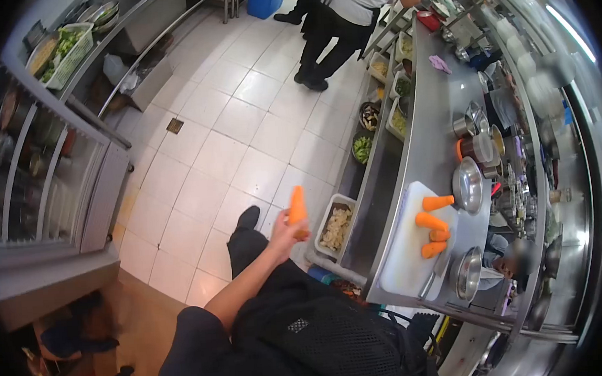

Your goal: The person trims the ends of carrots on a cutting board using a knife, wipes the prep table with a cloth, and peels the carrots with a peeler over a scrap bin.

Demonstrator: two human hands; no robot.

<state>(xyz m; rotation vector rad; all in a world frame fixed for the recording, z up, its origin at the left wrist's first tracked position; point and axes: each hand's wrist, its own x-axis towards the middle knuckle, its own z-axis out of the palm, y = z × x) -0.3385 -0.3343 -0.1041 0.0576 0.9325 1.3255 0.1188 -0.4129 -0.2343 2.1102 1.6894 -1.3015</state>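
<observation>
My left hand (289, 234) is closed around an orange carrot (297, 203), whose narrower end points up, away from me, over the tiled floor. My right hand is not in view. On the steel counter to the right lies a white cutting board (401, 264). Several carrot pieces rest on it, among them a long one at the top (438, 202) and a short one lower down (433, 249). A knife (429, 285) lies on the board's lower right part, beside a metal bowl (466, 273). A larger metal bowl (466, 185) stands by the upper carrots.
Below the counter edge, a shelf holds a white tub of pale pieces (338, 227) and vegetable containers. A person in black trousers (330, 38) stands ahead. A glass-door cabinet (44, 162) and a basket of greens (69, 56) are at left.
</observation>
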